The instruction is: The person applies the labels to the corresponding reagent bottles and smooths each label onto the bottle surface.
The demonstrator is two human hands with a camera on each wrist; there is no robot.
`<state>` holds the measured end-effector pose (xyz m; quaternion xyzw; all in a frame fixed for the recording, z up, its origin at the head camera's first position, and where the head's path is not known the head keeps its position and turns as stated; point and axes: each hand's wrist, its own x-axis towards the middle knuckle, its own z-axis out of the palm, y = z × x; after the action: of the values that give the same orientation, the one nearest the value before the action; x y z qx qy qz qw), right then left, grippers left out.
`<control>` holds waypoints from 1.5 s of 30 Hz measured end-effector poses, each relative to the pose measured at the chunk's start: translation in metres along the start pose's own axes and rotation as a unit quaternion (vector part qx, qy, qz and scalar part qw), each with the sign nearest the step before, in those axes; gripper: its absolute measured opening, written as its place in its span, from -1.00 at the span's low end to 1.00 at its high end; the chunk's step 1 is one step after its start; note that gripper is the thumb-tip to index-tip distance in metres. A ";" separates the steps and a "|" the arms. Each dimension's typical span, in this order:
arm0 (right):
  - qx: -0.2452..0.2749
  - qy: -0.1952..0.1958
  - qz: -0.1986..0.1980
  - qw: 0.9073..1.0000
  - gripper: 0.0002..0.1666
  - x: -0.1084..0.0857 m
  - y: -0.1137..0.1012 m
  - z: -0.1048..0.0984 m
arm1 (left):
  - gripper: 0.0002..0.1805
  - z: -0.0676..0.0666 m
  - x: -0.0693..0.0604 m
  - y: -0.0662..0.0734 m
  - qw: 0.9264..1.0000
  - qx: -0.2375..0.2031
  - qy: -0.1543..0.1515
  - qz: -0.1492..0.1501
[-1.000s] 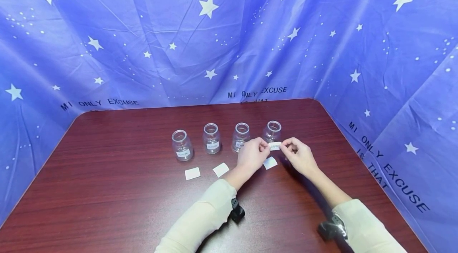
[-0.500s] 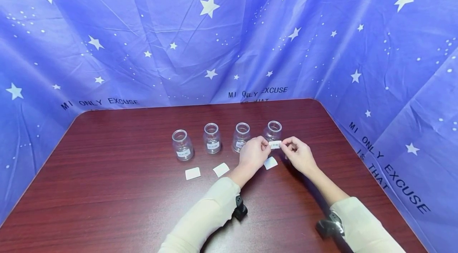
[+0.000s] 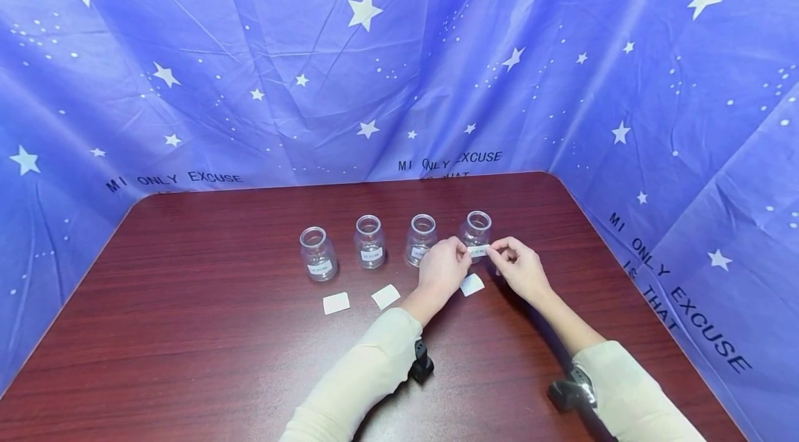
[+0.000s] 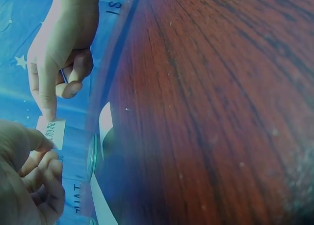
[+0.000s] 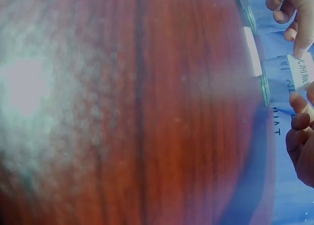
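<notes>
My left hand (image 3: 442, 268) and right hand (image 3: 519, 268) pinch the two ends of a small white label (image 3: 478, 250) with printed characters. In the head view the label lies in front of the lower body of the rightmost glass jar (image 3: 478, 225); whether it touches the glass I cannot tell. The left wrist view shows the label (image 4: 57, 132) stretched between thumbs and fingers, and the right wrist view shows its print (image 5: 300, 70) too. Behind my left hand stands another labelled jar (image 3: 422, 230), partly hidden.
Two more labelled glass jars, one at the left end (image 3: 317, 248) and one beside it (image 3: 370, 237), complete the row. White paper pieces lie in front: one left (image 3: 336, 303), one middle (image 3: 385, 297), one near my hands (image 3: 471, 284). A starry blue curtain (image 3: 281, 46) surrounds the dark red table (image 3: 187, 317).
Both hands have shifted slightly, carrying the label a little farther from me, toward the rightmost jar. The label's face looks narrower from above. The jars and paper pieces have stayed put.
</notes>
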<state>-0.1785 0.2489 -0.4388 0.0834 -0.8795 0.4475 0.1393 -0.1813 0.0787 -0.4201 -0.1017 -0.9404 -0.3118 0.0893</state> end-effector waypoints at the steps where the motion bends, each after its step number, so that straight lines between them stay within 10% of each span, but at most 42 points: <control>1: 0.001 0.000 0.002 1.000 -0.87 0.000 0.000 0.000 | -0.91 0.000 0.000 0.000 1.000 0.002 0.003 0.002; 35: 0.005 -0.065 0.055 0.996 -0.33 0.010 0.000 0.004 | -0.46 0.003 0.004 0.002 0.997 0.036 -0.052 -0.044; 45: 0.125 -0.114 0.072 0.983 -0.45 0.011 0.014 -0.007 | -0.48 0.005 0.003 0.002 0.997 0.035 -0.049 -0.039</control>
<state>-0.1916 0.2624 -0.4415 0.0871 -0.8305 0.5501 -0.0060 -0.1839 0.0841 -0.4219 -0.0764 -0.9573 -0.2768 0.0345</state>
